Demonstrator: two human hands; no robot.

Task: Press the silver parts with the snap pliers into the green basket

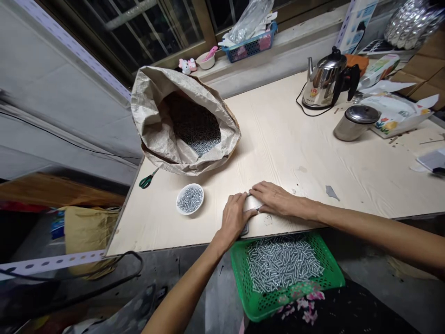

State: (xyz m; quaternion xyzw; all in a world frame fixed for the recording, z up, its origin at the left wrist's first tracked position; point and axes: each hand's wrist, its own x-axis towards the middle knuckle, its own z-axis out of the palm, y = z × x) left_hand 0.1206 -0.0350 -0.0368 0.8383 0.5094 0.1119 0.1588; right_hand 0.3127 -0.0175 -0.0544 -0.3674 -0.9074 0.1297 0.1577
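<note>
Flat metal piece: mostly covered by left hand and right hand; kind can't be told. Green mesh basket: far rim hidden beneath tabletop edge. Paper sack: inside dark, depth of fill unseen. Fasteners in white bowl: too small to tell threads. Kettle: badge unreadable. Cardboard box: cut by right edge. Right forearm: likewise.

A barred window is framed above a pale sill; the whitish wall is crossed by a perforated post. The wood-grain tabletop is lit, the grey floor shadowed.
</note>
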